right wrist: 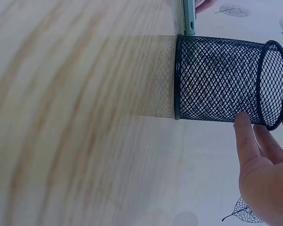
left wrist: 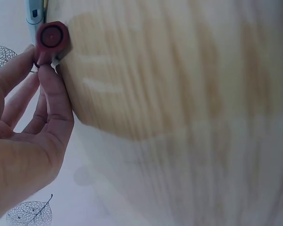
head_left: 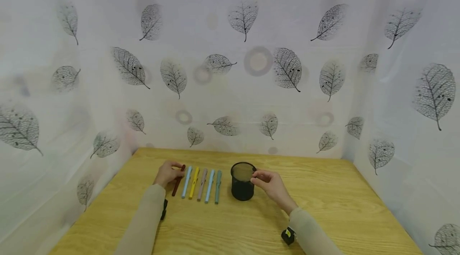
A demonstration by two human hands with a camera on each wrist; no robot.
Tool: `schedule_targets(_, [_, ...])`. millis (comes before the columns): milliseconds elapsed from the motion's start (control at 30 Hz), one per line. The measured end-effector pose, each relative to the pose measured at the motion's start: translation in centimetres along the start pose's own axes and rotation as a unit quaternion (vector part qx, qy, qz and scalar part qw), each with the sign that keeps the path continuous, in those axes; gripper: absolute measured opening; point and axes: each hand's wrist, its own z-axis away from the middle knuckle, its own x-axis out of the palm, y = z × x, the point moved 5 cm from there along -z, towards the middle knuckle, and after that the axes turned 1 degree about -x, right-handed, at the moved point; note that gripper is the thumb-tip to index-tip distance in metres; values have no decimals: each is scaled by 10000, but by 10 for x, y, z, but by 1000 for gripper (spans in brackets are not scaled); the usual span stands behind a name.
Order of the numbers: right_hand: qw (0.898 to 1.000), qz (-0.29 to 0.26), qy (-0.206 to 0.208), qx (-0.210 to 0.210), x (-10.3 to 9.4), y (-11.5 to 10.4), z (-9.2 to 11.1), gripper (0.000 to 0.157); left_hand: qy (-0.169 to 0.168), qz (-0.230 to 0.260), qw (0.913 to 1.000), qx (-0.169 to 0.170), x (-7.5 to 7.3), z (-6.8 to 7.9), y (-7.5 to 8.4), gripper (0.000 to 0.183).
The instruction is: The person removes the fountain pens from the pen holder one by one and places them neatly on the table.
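Note:
My left hand (head_left: 167, 173) pinches a dark red pen (head_left: 176, 186) near its upper end; in the left wrist view the pen's round end (left wrist: 52, 36) points at the camera, between thumb and fingertips. To its right, several pens lie side by side: a light blue pen (head_left: 186, 183), a yellow pen (head_left: 194, 183), a mauve pen (head_left: 202, 185), another light blue pen (head_left: 210, 186) and a green pen (head_left: 218, 187). A black mesh pen holder (head_left: 242, 189) stands upright beyond the row. My right hand (head_left: 271, 186) holds its rim from the right, thumb against the mesh side.
The wooden table (head_left: 223, 231) carries all of these things. Behind it and at both sides hangs a white leaf-printed curtain (head_left: 237, 87). A black wrist device (head_left: 288, 236) sits by the right sleeve.

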Motion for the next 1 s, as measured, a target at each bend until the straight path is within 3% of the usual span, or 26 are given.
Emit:
schedule_targets(333, [10000,-57,-59,-4,4,0,0,13,41,47,10000,77,-6,7,-3,31])
schedule_targets(467, [9999,-92,-55,49,4,-1,0,17,94,27,9999,-58,-7,7,-3,33])
schedule_targets(767, [9994,-288,41,169,3,34,-13,31,176,-216,9994,-219,-4,10,3,38])
schedule_targets(1000, [9979,-640,2,116,2,32,-10,45,470,-779,9957,172,3,23,17,48])
